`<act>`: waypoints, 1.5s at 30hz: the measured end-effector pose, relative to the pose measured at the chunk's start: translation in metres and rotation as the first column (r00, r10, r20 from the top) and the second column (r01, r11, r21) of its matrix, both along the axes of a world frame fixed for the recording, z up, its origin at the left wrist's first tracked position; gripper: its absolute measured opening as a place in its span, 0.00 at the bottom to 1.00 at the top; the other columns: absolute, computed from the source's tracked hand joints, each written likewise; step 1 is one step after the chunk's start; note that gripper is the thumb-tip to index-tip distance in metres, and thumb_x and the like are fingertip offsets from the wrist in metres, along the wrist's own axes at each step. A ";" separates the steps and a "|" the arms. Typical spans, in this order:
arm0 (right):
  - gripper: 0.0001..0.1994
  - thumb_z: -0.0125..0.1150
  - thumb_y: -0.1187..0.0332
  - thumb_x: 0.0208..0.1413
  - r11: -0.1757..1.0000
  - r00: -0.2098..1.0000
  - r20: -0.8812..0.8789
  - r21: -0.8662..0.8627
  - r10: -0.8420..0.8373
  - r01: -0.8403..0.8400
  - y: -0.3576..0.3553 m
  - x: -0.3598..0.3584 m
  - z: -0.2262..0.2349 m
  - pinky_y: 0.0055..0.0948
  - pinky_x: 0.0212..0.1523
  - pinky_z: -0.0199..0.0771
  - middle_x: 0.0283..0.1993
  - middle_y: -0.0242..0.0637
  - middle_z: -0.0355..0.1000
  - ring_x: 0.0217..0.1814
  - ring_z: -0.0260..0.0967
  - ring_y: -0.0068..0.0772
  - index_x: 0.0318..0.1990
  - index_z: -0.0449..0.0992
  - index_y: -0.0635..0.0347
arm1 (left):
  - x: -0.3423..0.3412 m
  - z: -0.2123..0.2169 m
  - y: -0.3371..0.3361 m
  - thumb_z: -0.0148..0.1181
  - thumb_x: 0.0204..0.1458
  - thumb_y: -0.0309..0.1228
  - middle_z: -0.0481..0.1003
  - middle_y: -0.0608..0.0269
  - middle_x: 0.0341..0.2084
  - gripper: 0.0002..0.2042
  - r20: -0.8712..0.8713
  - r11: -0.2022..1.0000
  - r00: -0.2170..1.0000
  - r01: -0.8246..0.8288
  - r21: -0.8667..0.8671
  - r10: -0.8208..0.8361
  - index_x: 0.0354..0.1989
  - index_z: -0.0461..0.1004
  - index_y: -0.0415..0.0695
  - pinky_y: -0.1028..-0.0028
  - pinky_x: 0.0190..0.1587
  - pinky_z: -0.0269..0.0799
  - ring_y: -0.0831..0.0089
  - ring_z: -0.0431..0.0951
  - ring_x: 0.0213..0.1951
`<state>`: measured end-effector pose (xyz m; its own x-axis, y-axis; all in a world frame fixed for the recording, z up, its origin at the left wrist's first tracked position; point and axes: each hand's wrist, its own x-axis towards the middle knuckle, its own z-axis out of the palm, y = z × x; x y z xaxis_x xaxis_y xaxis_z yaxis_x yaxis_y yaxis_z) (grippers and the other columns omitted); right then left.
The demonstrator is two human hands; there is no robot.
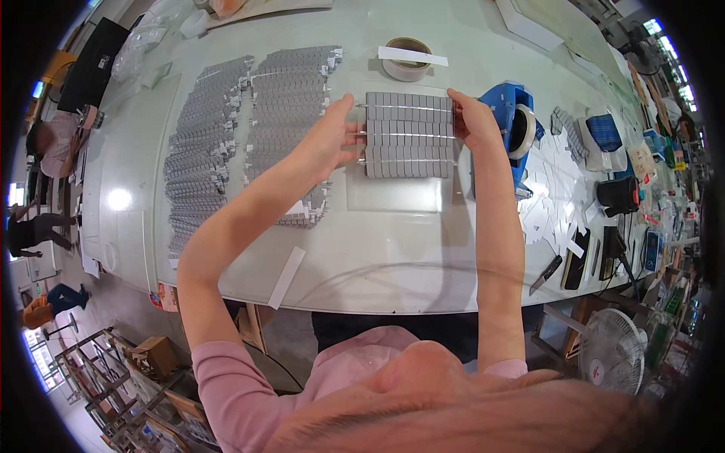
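Leftmost, long rows of small grey rectangular parts point(226, 136) lie spread over the white worktable point(393, 257). Next, the left hand point(332, 140) presses its curled fingers against the left edge of a flat grey block of stacked small parts point(409, 136), lying mid-table. Opposite, the right hand point(472, 117) pinches the block's right edge. Just beside stands a blue tape dispenser point(510, 121).

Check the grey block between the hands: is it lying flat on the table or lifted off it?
Cannot tell for sure. The grey block is pressed between the left hand and right hand, over the table.
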<state>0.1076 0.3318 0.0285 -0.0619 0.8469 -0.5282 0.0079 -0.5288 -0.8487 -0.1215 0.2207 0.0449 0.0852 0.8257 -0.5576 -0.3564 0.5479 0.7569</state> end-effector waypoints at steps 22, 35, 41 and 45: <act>0.16 0.47 0.60 0.62 0.983 0.982 -0.044 -0.021 0.181 -0.182 -0.192 0.068 0.027 0.15 0.26 0.61 0.26 0.23 0.71 0.25 0.63 0.12 0.37 0.80 0.59 | 0.020 0.031 -0.183 0.36 0.66 0.47 0.67 0.61 0.52 0.29 0.184 0.996 0.979 0.092 0.011 -0.092 0.71 0.40 0.51 0.65 0.55 0.64 0.73 0.68 0.49; 0.16 0.47 0.61 0.63 0.986 0.986 -0.017 -0.026 0.166 -0.166 -0.222 0.086 0.035 0.16 0.26 0.62 0.22 0.20 0.59 0.24 0.54 0.11 0.37 0.80 0.60 | 0.036 0.038 -0.204 0.34 0.65 0.50 0.66 0.62 0.53 0.30 0.164 0.989 0.976 0.145 0.011 -0.145 0.72 0.39 0.52 0.66 0.56 0.60 0.72 0.65 0.52; 0.16 0.47 0.61 0.63 0.986 0.986 -0.038 -0.031 0.165 -0.167 -0.224 0.092 0.034 0.16 0.26 0.62 0.22 0.19 0.59 0.23 0.53 0.11 0.37 0.80 0.60 | 0.040 0.039 -0.205 0.34 0.65 0.50 0.66 0.62 0.54 0.31 0.149 0.988 0.977 0.156 0.002 -0.155 0.72 0.38 0.52 0.66 0.56 0.60 0.72 0.65 0.52; 0.16 0.46 0.61 0.64 0.990 0.988 -0.086 -0.043 0.132 -0.136 -0.223 0.094 0.033 0.16 0.27 0.64 0.25 0.22 0.67 0.25 0.60 0.11 0.39 0.79 0.61 | 0.044 0.035 -0.200 0.34 0.65 0.50 0.66 0.60 0.54 0.30 0.166 0.992 0.978 0.124 0.021 -0.125 0.72 0.40 0.51 0.69 0.55 0.61 0.72 0.66 0.51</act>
<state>0.2015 0.1088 0.0612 -0.2183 0.8017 -0.5564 0.0125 -0.5679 -0.8230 -0.0771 0.0204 0.0801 0.2785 0.8084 -0.5185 -0.4072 0.5883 0.6986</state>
